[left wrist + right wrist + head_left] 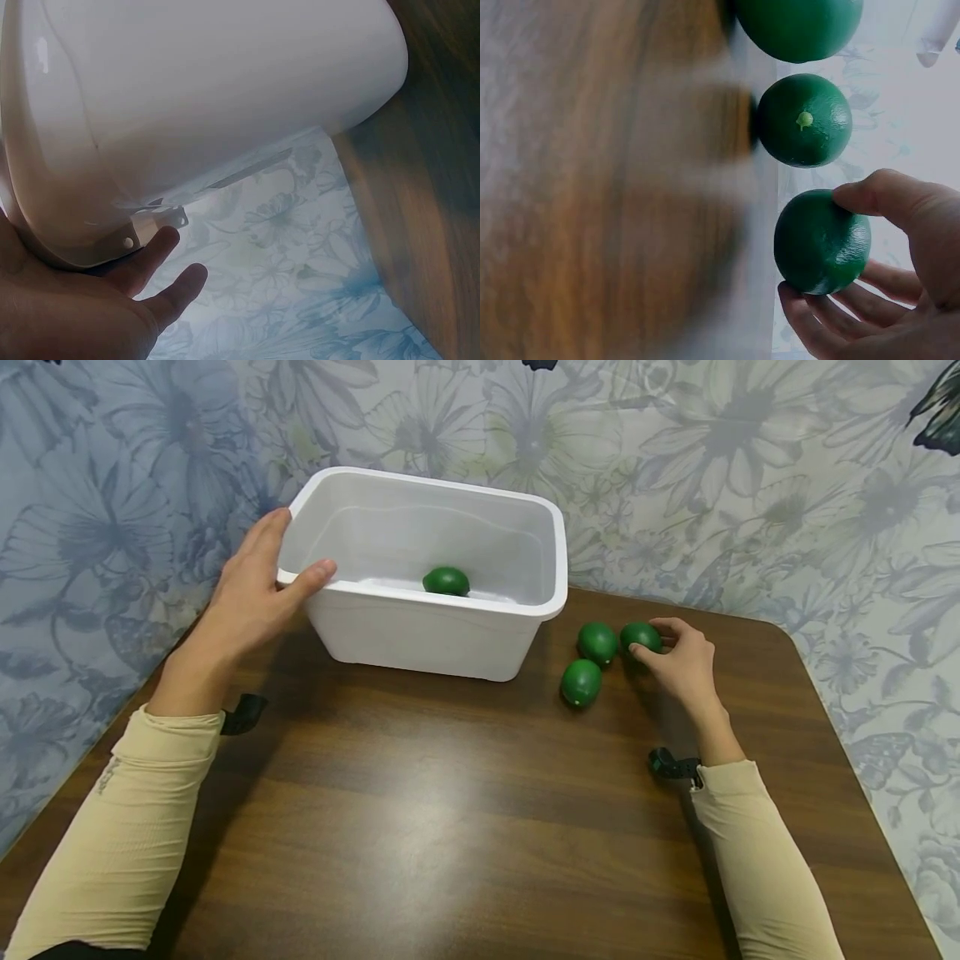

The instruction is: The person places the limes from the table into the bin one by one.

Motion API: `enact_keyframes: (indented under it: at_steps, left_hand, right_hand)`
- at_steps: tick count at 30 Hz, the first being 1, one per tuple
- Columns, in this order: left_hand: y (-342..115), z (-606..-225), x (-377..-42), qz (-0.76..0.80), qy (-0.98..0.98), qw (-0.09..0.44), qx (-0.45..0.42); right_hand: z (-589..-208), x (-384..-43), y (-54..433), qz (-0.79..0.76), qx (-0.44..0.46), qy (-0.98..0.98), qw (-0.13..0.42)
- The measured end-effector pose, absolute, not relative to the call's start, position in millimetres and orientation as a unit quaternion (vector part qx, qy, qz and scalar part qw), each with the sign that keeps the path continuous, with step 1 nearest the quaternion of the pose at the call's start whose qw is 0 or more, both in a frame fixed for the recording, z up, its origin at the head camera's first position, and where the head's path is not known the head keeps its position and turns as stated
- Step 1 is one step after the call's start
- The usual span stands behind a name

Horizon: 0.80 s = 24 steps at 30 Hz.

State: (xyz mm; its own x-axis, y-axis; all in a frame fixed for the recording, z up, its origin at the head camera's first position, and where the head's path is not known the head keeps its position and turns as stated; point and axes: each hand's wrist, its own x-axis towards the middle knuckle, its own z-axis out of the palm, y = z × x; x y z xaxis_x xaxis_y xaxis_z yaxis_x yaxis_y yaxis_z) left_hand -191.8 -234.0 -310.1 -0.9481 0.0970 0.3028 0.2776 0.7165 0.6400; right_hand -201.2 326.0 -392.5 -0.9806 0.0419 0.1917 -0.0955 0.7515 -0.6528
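A white plastic tub (420,631) stands on the table, with one green lime (446,581) visible inside it. At the tub's left end, my left hand (251,581) grips the rim, thumb over the front edge. In the left wrist view, two of its fingers (180,289) stick out beneath the rim. To the right of the tub, my right hand (682,664) pinches a lime (821,244) between thumb and fingertips. Two other limes lie beside it: one lime (597,643) just to its left and another lime (581,683) nearer the front.
The brown wooden table (420,827) stretches toward me, its right edge sloping down past my right arm. Wallpaper with large flowers (735,452) covers the wall close behind the tub and along the left side.
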Motion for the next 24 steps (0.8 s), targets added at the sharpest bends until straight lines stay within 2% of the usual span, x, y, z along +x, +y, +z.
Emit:
enact_keyframes:
  at_steps: [10,24]
  left_hand:
    - [-233,-311,-198,-0.361,-0.917,0.126,-0.110]
    - [-237,-312,-204,-0.368,-0.914,0.131,-0.113]
  right_hand:
    - [-377,-199,306,0.399,0.015,-0.900,0.178]
    - [-328,-198,252,0.483,0.069,-0.840,0.239]
